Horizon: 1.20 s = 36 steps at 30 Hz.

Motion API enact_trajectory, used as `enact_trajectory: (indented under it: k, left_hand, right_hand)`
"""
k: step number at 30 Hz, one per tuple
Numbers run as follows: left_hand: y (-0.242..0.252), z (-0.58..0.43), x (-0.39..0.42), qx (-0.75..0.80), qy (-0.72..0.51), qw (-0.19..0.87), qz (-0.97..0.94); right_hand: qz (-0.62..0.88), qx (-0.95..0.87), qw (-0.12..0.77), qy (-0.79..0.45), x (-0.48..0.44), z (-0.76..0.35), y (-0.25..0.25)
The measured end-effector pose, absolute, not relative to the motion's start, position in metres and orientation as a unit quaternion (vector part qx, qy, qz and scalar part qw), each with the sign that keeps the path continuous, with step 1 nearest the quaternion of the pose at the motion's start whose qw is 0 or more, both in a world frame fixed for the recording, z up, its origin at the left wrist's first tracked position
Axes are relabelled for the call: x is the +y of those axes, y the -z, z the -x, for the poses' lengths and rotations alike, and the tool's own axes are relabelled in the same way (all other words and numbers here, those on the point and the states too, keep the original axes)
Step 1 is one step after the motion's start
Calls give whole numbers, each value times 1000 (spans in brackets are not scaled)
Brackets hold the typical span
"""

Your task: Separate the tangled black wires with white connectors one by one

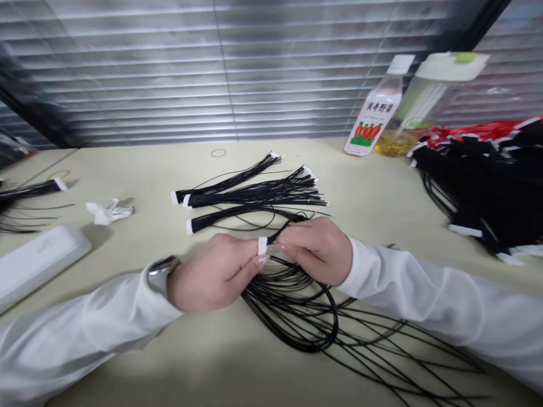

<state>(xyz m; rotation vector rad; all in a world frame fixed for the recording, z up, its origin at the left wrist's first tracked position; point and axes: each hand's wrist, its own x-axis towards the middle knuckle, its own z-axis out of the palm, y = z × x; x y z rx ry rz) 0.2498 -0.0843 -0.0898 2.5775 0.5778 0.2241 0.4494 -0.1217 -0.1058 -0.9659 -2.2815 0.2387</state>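
My left hand (216,271) is closed, pinching a white connector (262,245) between thumb and fingers. Black wires run from this connector towards my right hand (320,249), whose thumb and forefinger are pinched on them close to the connector. Exactly what lies between those fingertips is partly hidden. Below both hands a loose loop of black wires (311,345) spreads over the table and fans out to the lower right. Just beyond my hands lie several bundles of black wires (237,195) with white connectors at their left ends.
At the right is a big pile of black wire harnesses (487,181), with red wires (479,131) behind. A labelled bottle (373,113) and a lidded jug (424,107) stand at the back right. On the left are crumpled tissue (109,212), a white device (42,260) and more wires (31,191).
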Motion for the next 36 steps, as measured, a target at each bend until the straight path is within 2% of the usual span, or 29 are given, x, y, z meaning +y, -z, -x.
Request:
enact_trajectory:
  k: [4,14,19,25,32,36]
  left_hand:
    - [89,-251,-85,223,-107,262,-933]
    - [91,-253,-84,329,-213,272,-879]
    - [91,-253,-85,347,-235,287,-861]
    - [89,-254,-83,385,-247,331,-825]
    - [91,-256,-82,414,-292,371,-779]
    - [91,-256,-84,411,-314,392,-761]
  right_hand:
    - [383,-861,326,-79,-121,-448,105]
    - [415,-801,424,-84,-113,-449,104]
    - [389,-792,469,18,-120,-450,97]
    - [355,-861,357,69,-132,-447,95]
    - [357,-878,308,-85,-132,-447,97]
    - [334,-893,276,-118,-130,-448,97]
